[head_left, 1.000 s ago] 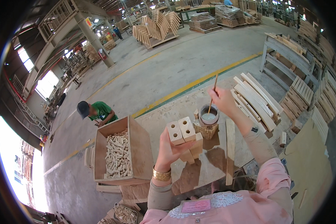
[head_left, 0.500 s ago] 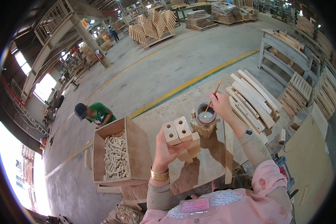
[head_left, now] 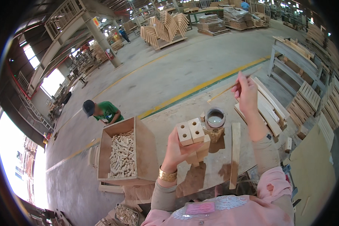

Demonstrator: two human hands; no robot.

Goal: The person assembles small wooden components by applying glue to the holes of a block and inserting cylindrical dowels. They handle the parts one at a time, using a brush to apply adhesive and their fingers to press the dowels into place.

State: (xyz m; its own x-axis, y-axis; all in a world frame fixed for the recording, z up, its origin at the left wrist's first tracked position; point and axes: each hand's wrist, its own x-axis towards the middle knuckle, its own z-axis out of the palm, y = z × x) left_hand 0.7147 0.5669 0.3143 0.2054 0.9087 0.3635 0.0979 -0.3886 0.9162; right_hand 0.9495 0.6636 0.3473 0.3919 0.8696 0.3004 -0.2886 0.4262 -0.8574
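Note:
My left hand [head_left: 174, 148] is wrapped round a pair of pale wooden blocks [head_left: 190, 132], held with their drilled ends up; each end shows two round holes. More blocks [head_left: 200, 150] of the same wood sit just beside and below them. My right hand [head_left: 246, 92] is raised over the far right of the table, fingers closed on a thin wooden stick [head_left: 223, 93] that slants down to the left. Between the hands stands an open glue pot [head_left: 215, 119] with whitish liquid inside, on a stained, brownish base. The stick's lower end is clear of the pot.
At left, a wooden box [head_left: 146, 150] holds many short dowels [head_left: 122, 154]. Curved wooden slats [head_left: 267, 109] are stacked at right, and a long strip [head_left: 235, 154] lies on the table [head_left: 169, 113]. A person in green [head_left: 107, 112] is beyond the box. A smaller dowel container [head_left: 126, 215] is below.
My right hand has lifted the stick out of the pot and moved up and to the right. My left hand still grips the blocks. The whole view has shifted slightly.

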